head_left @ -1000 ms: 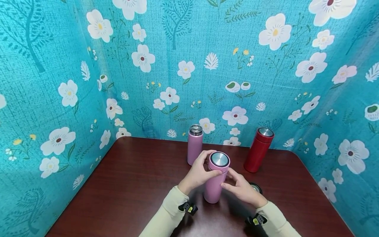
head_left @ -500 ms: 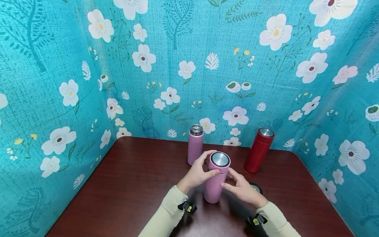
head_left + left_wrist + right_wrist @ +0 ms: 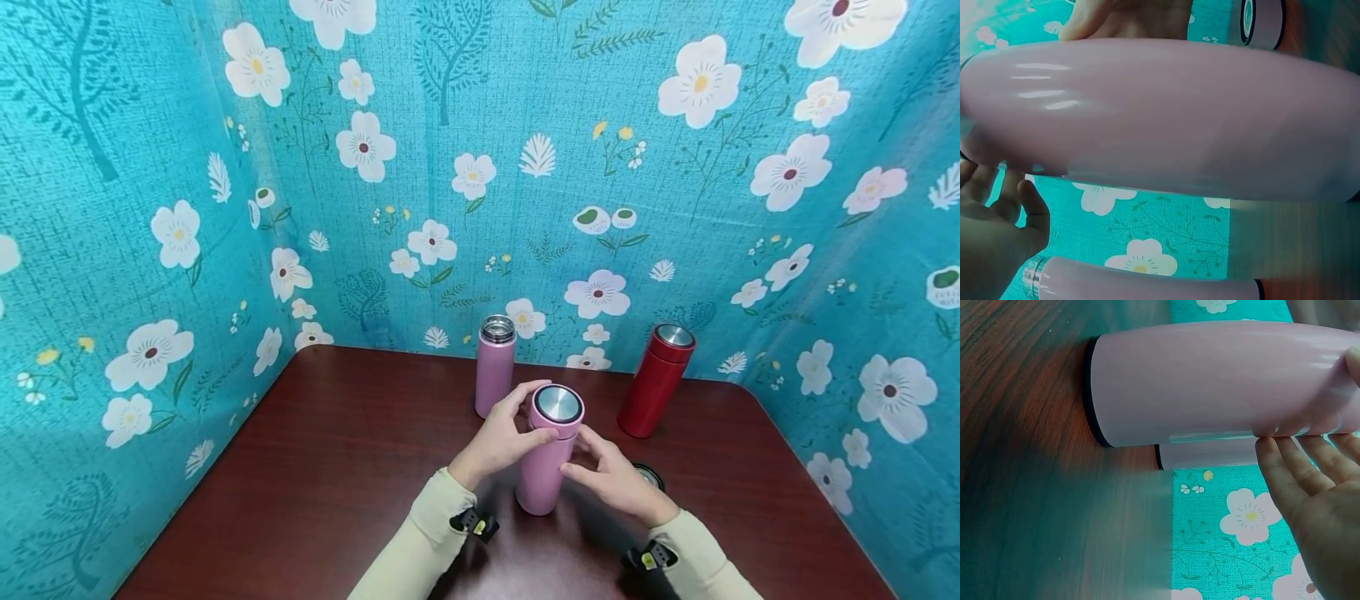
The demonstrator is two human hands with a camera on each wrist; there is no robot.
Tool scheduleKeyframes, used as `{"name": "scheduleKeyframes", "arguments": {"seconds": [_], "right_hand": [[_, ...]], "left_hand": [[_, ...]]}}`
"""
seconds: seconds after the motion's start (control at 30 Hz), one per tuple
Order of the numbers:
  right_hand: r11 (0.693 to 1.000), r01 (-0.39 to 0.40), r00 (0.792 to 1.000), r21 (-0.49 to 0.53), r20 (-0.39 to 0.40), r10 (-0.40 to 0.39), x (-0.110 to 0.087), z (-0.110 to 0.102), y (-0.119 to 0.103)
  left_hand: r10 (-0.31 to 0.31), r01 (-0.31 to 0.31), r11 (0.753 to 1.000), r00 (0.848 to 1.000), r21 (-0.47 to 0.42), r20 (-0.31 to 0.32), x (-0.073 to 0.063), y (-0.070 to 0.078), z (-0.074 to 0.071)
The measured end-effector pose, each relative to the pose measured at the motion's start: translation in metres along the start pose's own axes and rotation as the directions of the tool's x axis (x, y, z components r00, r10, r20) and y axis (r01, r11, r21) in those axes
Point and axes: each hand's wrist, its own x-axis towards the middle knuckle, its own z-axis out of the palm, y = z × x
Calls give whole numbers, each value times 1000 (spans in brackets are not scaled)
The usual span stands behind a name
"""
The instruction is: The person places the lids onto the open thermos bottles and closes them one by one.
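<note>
A pink thermos with a steel-topped pink lid stands upright between both hands in the head view. My left hand grips it at the lid, thumb in front and fingers behind. Lower down, my right hand holds the upper body from the right, its thumb on the near side. In the right wrist view the fingertips press against the pink wall, and the black base rim is close to the table. A second pink thermos, its metal mouth uncovered, stands behind the left hand.
A red thermos with its lid on stands at the back right. Partly hidden behind the right hand, a loose lid lies on the dark wooden table; it shows pink in the left wrist view. A flowered teal cloth surrounds the table.
The view has shifted very slightly. Both hands keep their places on the pink thermos, with the left thumb a touch further left along the lid's edge than a second ago.
</note>
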Motion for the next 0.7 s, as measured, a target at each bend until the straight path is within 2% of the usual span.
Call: {"name": "scheduleKeyframes", "arguments": {"seconds": [0.07, 0.1, 0.23, 0.37, 0.53, 0.7], "right_hand": [[1000, 0, 1000, 1, 2, 0, 0, 0, 1], [1000, 0, 1000, 3, 1, 0, 0, 0, 1], [1000, -1, 1000, 6, -1, 1, 0, 0, 2], [1000, 4, 1000, 0, -2, -4, 0, 0, 2], [1000, 9, 1000, -7, -3, -9, 0, -1, 2], [1000, -3, 1000, -9, 1, 3, 0, -2, 1]], "left_hand": [[21, -21, 1000, 1000, -12, 10, 0, -2, -1], [36, -36, 999, 999, -20, 12, 0, -9, -1], [74, -74, 997, 997, -34, 18, 0, -11, 0], [37, -37, 999, 999, -40, 17, 1, -8, 2], [-23, 23, 1000, 1000, 9, -19, 3, -3, 6], [-4, 4, 1000, 999, 16, -36, 3, -3, 7]]}}
